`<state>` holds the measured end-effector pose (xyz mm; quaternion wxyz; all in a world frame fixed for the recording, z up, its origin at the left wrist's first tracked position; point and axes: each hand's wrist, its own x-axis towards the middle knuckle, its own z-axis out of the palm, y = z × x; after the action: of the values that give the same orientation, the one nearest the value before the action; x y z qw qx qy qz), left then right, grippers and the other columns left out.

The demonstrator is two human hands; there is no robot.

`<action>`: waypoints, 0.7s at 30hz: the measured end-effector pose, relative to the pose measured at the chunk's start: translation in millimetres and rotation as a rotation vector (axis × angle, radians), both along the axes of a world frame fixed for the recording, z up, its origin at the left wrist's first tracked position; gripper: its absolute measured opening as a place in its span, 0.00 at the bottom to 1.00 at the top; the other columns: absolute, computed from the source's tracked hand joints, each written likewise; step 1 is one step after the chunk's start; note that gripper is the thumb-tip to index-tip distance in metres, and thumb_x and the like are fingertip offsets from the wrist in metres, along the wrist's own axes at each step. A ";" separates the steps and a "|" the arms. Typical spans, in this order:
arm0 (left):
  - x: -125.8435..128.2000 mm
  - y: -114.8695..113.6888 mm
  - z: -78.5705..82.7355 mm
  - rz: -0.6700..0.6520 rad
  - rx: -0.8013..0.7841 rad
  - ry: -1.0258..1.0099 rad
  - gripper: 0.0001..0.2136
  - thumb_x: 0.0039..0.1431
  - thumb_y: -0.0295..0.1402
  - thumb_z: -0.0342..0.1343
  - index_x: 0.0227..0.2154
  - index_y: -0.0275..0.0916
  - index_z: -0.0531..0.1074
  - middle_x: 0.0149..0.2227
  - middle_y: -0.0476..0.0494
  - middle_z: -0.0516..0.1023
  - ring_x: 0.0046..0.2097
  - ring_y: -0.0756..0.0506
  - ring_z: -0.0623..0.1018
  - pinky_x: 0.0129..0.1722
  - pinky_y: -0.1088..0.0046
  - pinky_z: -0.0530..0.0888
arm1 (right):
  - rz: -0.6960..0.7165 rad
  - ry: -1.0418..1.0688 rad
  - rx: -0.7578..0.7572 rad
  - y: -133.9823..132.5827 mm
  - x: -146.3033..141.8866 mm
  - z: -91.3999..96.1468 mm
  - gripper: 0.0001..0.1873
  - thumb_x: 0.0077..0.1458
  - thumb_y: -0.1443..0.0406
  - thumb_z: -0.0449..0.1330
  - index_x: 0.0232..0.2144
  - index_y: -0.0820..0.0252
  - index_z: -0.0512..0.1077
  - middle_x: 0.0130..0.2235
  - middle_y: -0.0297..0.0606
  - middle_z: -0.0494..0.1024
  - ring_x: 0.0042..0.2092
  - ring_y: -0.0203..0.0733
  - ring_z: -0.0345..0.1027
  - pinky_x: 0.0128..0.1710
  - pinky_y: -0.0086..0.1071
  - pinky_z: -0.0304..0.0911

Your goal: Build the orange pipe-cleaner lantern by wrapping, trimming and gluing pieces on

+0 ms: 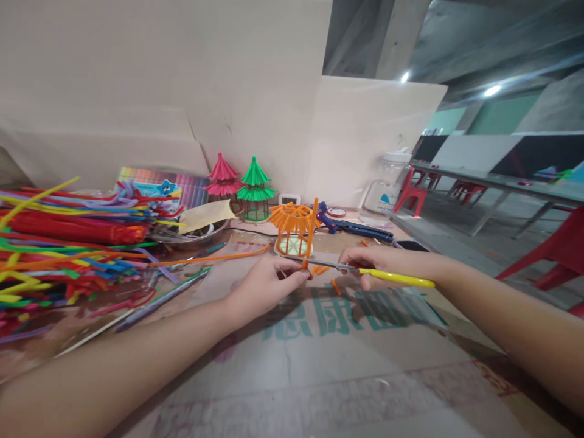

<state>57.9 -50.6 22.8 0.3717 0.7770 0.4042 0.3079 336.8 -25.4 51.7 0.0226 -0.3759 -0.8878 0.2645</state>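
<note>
My left fingers (297, 280) pinch the orange stem (314, 225), upright, nearer than the orange hut (296, 220) | my right fingers (358, 253) curl round the scissors (378, 274), blades across stem | best I hold it taut, fingertips below blades

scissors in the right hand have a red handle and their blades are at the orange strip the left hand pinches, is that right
Not quite: the scissors in the right hand have a yellow handle, not red, as the head view shows. Their blades are at the orange strip the left hand pinches.
</note>
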 end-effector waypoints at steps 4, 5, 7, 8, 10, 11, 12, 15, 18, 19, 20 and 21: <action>-0.2 0.4 -1.0 -0.004 0.016 0.005 0.14 0.57 0.38 0.52 0.32 0.35 0.80 0.28 0.45 0.79 0.29 0.48 0.72 0.28 0.76 0.66 | -0.008 -0.023 0.021 -2.4 -2.4 2.2 0.23 0.57 0.48 0.57 0.47 0.57 0.67 0.39 0.37 0.72 0.35 0.40 0.64 0.32 0.30 0.57; -0.2 0.6 -1.4 -0.003 0.019 0.006 0.14 0.57 0.38 0.52 0.32 0.35 0.80 0.28 0.45 0.79 0.29 0.48 0.72 0.28 0.76 0.66 | -0.006 -0.022 0.030 -3.0 -2.7 2.5 0.23 0.57 0.48 0.57 0.47 0.58 0.66 0.39 0.37 0.72 0.35 0.40 0.64 0.32 0.30 0.57; -0.1 0.8 -1.8 -0.001 0.022 0.001 0.14 0.58 0.38 0.52 0.32 0.35 0.80 0.28 0.45 0.79 0.29 0.48 0.72 0.28 0.76 0.66 | 0.000 -0.015 0.035 -3.7 -3.1 2.7 0.23 0.57 0.48 0.57 0.47 0.58 0.67 0.39 0.37 0.72 0.35 0.40 0.64 0.31 0.30 0.57; -0.1 0.8 -1.8 -0.001 0.022 -0.004 0.14 0.58 0.37 0.52 0.32 0.35 0.80 0.29 0.45 0.79 0.30 0.48 0.73 0.29 0.76 0.66 | 0.001 -0.010 0.032 -3.8 -3.1 2.7 0.23 0.57 0.48 0.57 0.46 0.58 0.67 0.39 0.37 0.72 0.35 0.39 0.64 0.31 0.29 0.56; 0.1 0.5 -1.4 -0.003 0.019 -0.014 0.14 0.58 0.37 0.52 0.32 0.34 0.80 0.29 0.45 0.79 0.30 0.48 0.73 0.29 0.76 0.67 | -0.005 -0.002 0.024 -3.5 -2.9 2.4 0.24 0.57 0.48 0.57 0.47 0.58 0.67 0.39 0.37 0.72 0.34 0.40 0.64 0.31 0.29 0.56; 0.2 0.3 -0.9 -0.005 0.017 -0.019 0.14 0.58 0.37 0.52 0.32 0.34 0.80 0.29 0.45 0.79 0.30 0.48 0.73 0.29 0.76 0.67 | -0.009 0.001 0.019 -3.2 -2.7 2.3 0.24 0.56 0.48 0.57 0.47 0.58 0.68 0.39 0.37 0.73 0.35 0.40 0.64 0.31 0.30 0.56; 0.3 0.1 -0.5 -0.005 0.015 -0.021 0.14 0.57 0.36 0.52 0.32 0.34 0.80 0.29 0.45 0.79 0.30 0.48 0.73 0.29 0.76 0.67 | -0.014 0.005 0.016 -2.8 -2.6 2.1 0.24 0.56 0.47 0.57 0.47 0.58 0.68 0.39 0.37 0.73 0.35 0.40 0.64 0.31 0.30 0.56; 0.8 -0.2 0.5 -0.006 0.006 -0.035 0.13 0.57 0.36 0.52 0.31 0.34 0.80 0.28 0.45 0.79 0.30 0.49 0.73 0.29 0.76 0.67 | -0.012 0.015 0.018 -2.8 -2.6 2.2 0.25 0.56 0.47 0.57 0.46 0.58 0.68 0.38 0.37 0.73 0.35 0.40 0.64 0.32 0.30 0.56; 1.4 0.1 0.6 -0.016 -0.013 -0.068 0.13 0.57 0.36 0.52 0.32 0.34 0.80 0.29 0.45 0.79 0.30 0.49 0.72 0.29 0.77 0.67 | 0.012 0.031 0.027 -4.8 -4.2 3.7 0.25 0.57 0.45 0.55 0.45 0.58 0.68 0.38 0.37 0.72 0.35 0.41 0.63 0.32 0.30 0.56; 1.5 0.3 0.5 -0.022 -0.017 -0.077 0.13 0.57 0.36 0.52 0.32 0.34 0.80 0.29 0.45 0.79 0.30 0.49 0.72 0.29 0.77 0.67 | 0.017 0.038 0.027 -5.8 -5.1 4.4 0.25 0.57 0.45 0.55 0.44 0.59 0.68 0.37 0.37 0.71 0.35 0.41 0.63 0.32 0.30 0.56; 1.4 0.4 0.5 -0.027 -0.016 -0.082 0.13 0.57 0.36 0.52 0.32 0.34 0.80 0.29 0.45 0.79 0.29 0.49 0.72 0.29 0.77 0.66 | 0.018 0.045 0.026 -6.8 -6.1 5.0 0.25 0.57 0.44 0.54 0.44 0.59 0.68 0.37 0.37 0.71 0.35 0.41 0.63 0.32 0.30 0.56; 1.2 0.5 0.5 -0.031 -0.010 -0.083 0.13 0.57 0.36 0.52 0.32 0.34 0.80 0.29 0.46 0.78 0.29 0.49 0.72 0.29 0.77 0.66 | 0.015 0.049 0.022 -7.6 -7.1 5.4 0.26 0.57 0.44 0.54 0.43 0.59 0.68 0.37 0.37 0.71 0.35 0.41 0.63 0.32 0.30 0.56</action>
<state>59.2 -50.1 23.3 0.3969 0.7679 0.3778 0.3317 329.7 -33.1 57.1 0.0465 -0.3626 -0.8925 0.2642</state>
